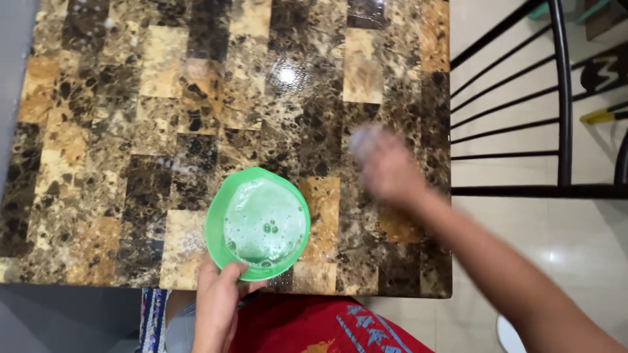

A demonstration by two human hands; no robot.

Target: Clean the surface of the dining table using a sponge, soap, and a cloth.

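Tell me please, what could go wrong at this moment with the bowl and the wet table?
1. The green bowl of soapy water sits close to the near table edge, steadied only by the left hand at its rim; a nudge might tip it onto the lap.
2. The right hand is blurred, rubbing with something pale near the right edge; it could perhaps slide off.
3. Foam on the glossy surface may drip to the tiled floor.

I'm at home, in a dining corner by the look of it: a glossy bench patterned in brown and tan marble blocks, a black metal chair with a barred back pulled up beside it, pale shiny floor tiles underneath, and my red printed clothes at the edge.
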